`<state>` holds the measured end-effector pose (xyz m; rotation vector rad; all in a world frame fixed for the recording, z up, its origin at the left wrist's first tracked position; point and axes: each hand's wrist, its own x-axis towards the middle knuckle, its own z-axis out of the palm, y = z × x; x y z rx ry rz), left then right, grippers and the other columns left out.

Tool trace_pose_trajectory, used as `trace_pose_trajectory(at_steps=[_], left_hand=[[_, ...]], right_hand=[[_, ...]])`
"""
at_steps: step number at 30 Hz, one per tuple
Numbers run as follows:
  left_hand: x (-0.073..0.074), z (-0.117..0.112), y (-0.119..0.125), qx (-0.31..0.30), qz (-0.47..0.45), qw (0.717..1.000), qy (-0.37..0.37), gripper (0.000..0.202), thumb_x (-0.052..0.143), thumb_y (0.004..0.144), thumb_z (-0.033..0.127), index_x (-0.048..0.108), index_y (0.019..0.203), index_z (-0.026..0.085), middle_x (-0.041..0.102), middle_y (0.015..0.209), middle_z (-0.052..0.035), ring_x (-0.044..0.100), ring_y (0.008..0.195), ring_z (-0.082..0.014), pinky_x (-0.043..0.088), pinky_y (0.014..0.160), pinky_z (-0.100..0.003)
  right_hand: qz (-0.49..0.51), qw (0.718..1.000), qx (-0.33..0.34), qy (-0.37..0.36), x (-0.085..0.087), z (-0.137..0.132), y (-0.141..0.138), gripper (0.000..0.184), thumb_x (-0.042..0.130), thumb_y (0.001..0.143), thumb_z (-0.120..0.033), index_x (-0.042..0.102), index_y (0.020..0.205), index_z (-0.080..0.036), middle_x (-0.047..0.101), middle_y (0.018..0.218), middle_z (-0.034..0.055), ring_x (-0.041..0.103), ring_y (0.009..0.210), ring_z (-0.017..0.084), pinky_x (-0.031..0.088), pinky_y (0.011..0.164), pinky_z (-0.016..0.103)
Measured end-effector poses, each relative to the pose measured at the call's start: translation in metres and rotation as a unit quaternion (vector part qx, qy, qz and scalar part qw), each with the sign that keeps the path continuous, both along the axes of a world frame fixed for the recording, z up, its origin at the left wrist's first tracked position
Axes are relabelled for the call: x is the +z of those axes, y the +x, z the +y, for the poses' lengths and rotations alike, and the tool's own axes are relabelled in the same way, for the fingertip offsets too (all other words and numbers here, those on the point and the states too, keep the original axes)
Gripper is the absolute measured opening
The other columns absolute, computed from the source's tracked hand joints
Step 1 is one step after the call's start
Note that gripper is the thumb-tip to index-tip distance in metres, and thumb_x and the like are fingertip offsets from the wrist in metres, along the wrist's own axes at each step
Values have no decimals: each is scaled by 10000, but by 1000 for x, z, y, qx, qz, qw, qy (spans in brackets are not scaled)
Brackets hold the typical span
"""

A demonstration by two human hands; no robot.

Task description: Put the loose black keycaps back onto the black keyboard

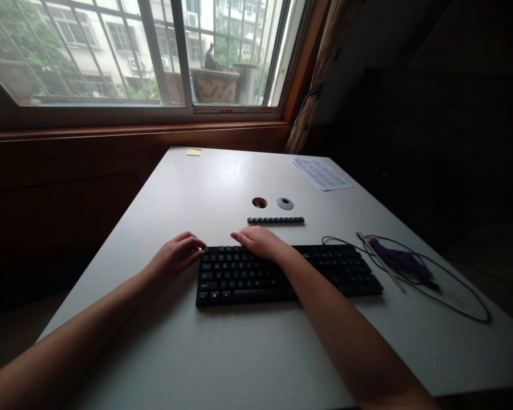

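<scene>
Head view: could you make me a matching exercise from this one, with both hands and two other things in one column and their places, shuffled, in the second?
1. left hand
2. right hand
3. yellow note
4. purple item

A. to the right of the keyboard
B. near the far edge of the desk
C. at the keyboard's back left corner
D. over the keyboard's back edge, away from its corners

Pairs: 1-C, 2-D, 3-B, 4-A

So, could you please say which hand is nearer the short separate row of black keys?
The right hand, over the keyboard, just before that row of black keys; the left hand is at the keyboard's far left corner.
</scene>
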<state>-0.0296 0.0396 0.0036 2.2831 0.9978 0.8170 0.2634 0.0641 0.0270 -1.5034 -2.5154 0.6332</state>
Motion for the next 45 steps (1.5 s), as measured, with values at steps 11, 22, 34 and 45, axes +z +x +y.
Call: trace_pose_trajectory(at_steps=[11, 22, 34, 45], left_hand=[[-1, -5, 2, 14, -4, 998, 61, 241, 580, 993, 396, 680, 1112, 212, 640, 1037, -78, 649, 807, -153, 579, 707, -276], [15, -28, 2, -62, 69, 984, 151, 396, 611, 981, 363, 548, 1367, 296, 508, 1458, -107, 451, 1356, -318, 436, 1115, -544], [10, -36, 3, -139, 152, 971, 120, 979, 783, 788, 574, 259, 1576, 324, 321, 1578, -143, 322, 1416, -401, 420, 1116, -648], [15, -30, -4, -126, 143, 978, 84, 944, 762, 835, 474, 211, 1589, 334, 294, 1592, -137, 325, 1437, -387, 415, 1139, -619]], right_hand=[[-17, 999, -11, 44, 2, -5, -2, 567, 307, 1038, -575, 635, 763, -203, 707, 892, 75, 600, 834, 203, 364, 714, 293], [84, 988, -43, 124, 57, -30, 33, 454, 379, 1033, -479, 678, 845, -194, 699, 811, 60, 618, 798, 190, 408, 770, 296], [64, 930, -222, 287, 1, -79, 196, 354, 436, 998, -439, 697, 883, -230, 693, 909, 78, 654, 918, 255, 484, 867, 394], [74, 937, -218, 262, -23, -93, 202, 345, 425, 1013, -445, 702, 999, -240, 705, 1021, 79, 649, 1021, 257, 488, 963, 425]])
